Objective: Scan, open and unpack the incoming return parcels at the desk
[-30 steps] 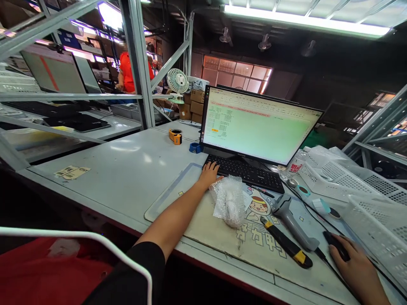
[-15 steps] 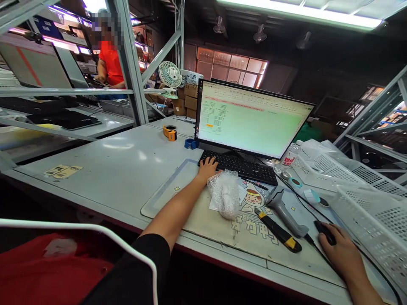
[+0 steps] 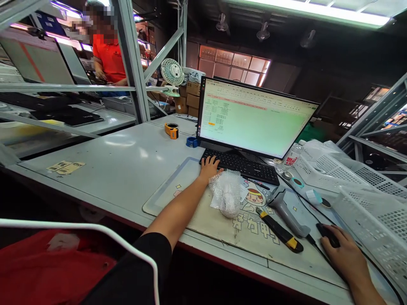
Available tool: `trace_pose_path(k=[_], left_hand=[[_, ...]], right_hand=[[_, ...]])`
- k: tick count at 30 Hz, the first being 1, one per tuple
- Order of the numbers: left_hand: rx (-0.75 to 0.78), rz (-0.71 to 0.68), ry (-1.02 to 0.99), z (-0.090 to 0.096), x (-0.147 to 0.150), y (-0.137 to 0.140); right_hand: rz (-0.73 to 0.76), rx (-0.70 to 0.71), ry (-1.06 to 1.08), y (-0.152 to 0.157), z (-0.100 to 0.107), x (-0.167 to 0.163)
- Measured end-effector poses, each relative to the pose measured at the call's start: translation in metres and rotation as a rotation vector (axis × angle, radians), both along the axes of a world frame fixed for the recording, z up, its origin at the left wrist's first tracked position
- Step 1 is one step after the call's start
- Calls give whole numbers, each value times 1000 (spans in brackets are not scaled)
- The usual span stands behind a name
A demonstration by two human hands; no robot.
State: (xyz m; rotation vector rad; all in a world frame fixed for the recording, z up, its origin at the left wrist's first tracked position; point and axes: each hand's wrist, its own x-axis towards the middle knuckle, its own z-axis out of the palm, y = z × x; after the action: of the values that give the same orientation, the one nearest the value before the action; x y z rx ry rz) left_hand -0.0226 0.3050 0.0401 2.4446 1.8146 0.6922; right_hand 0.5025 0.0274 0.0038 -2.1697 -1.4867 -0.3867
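Resting flat with fingers spread on the keyboard (image 3: 241, 166), the left hand (image 3: 210, 166) gripped nothing while the right hand (image 3: 345, 254) cupped the mouse (image 3: 327, 234), and the bubble-wrapped parcel (image 3: 226, 192), scanner (image 3: 286, 209) and utility knife (image 3: 280, 231) lay untouched between them.

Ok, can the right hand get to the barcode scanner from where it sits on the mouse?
Probably yes. The right hand rests on the black mouse, and the barcode scanner lies just to its left on the mat. Only the scanner's cable runs between them; the utility knife lies beyond.
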Motion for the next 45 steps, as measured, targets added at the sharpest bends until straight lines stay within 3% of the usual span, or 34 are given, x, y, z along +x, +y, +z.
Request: trace_pose_path(k=[20, 26, 45], left_hand=[[27, 12, -5, -1, 2, 5], [10, 6, 12, -1, 1, 6], [-31, -21, 56, 1, 1, 6]], right_hand=[[103, 120, -101, 6, -8, 4], [59, 72, -63, 8, -9, 6], [62, 108, -66, 8, -10, 4]])
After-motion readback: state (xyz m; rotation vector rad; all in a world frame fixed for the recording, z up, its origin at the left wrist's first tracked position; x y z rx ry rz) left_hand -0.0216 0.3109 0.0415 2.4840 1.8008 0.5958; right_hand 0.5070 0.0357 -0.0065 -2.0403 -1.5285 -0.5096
